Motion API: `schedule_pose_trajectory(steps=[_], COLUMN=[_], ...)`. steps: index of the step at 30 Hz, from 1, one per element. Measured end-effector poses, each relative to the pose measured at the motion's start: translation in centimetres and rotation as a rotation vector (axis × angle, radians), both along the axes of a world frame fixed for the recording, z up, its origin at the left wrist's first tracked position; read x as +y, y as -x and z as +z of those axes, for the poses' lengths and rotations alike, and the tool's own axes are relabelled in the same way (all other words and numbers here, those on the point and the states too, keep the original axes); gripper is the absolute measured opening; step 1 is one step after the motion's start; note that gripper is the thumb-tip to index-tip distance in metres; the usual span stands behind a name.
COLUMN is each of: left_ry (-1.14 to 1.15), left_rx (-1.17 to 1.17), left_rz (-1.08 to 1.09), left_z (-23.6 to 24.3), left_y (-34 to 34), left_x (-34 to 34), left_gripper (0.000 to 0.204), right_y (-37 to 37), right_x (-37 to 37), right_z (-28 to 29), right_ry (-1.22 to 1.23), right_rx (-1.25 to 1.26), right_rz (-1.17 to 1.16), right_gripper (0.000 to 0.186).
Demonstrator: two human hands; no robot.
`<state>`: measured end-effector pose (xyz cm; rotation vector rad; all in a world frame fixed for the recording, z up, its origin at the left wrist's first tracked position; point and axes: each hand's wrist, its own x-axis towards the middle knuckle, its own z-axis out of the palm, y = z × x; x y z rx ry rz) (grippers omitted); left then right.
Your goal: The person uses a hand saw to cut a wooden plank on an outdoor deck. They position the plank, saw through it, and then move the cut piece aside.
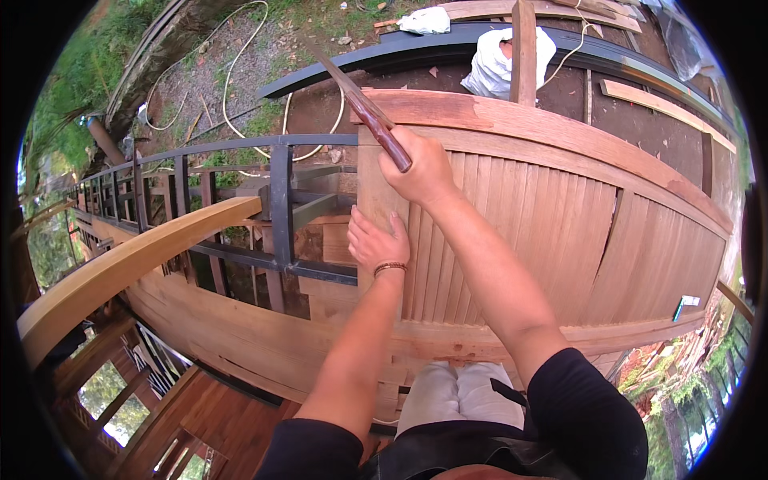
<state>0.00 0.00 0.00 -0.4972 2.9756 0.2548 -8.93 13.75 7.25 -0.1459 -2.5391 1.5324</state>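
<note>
My right hand is closed round the reddish-brown handle of a long, narrow metal tool, which points up and left over the far rail of a slatted wooden panel. I cannot make out what kind of tool it is. Below it, my left hand lies with fingers apart on the panel's left edge stile, beside a dark metal frame.
A long timber slants across the left. Beyond the panel stand an upright post, a white sack, dark beams and loose hose on the ground. A small teal-and-white object lies at the panel's right end.
</note>
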Motion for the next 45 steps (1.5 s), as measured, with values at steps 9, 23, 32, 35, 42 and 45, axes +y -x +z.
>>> schedule_pose_trajectory(steps=[9,23,32,35,42,45], left_ry=[0.011,0.028,0.052,0.048,0.019,0.021], left_rx=[0.011,0.076,0.098,0.077,0.056,0.048], left_rz=[0.033,0.006,-0.026,-0.005,-0.04,-0.032], left_z=[0.5,-0.4,-0.3,-0.3,-0.1,-0.1], left_y=[-1.5,-0.4,-1.0,-1.8,-0.9,-1.1], left_x=[-0.4,-0.3,-0.2,-1.0,0.9,0.2], left_gripper=[0.082,0.082,0.084,0.083,0.084,0.084], right_y=[-16.5,-17.3,-10.4,-21.0,-2.3,-4.5], right_x=[5.1,5.4,2.8,6.3,1.9,1.6], right_z=[4.8,4.6,3.0,5.6,-1.2,1.4], right_ry=[-0.159,-0.068,0.049,-0.08,0.025,0.053], right_rx=[0.102,0.069,-0.056,0.031,0.056,-0.051], right_rz=[0.085,0.065,0.026,0.074,0.006,-0.005], right_gripper=[0.018,0.016,0.008,0.012,0.01,0.009])
